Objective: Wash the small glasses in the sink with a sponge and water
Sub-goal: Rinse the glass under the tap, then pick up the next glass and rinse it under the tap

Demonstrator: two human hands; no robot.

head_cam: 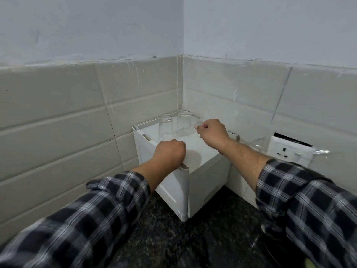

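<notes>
Two glasses (165, 128) are seen upside down at the far corner of a white box (193, 149). The clenched left hand (170, 151) is set at its near edge; what the curled right hand (211, 132) holds cannot be told.

dim, flat, cool light; sleeves (81, 225) blurred, wide-angle bending at the edges.

- A dark speckled bench (202, 238) is seen in the tiled corner.
- A white box-shaped appliance (204, 190) is set on it.
- Two clear glasses (165, 128) are stood upside down on the appliance's top.
</notes>
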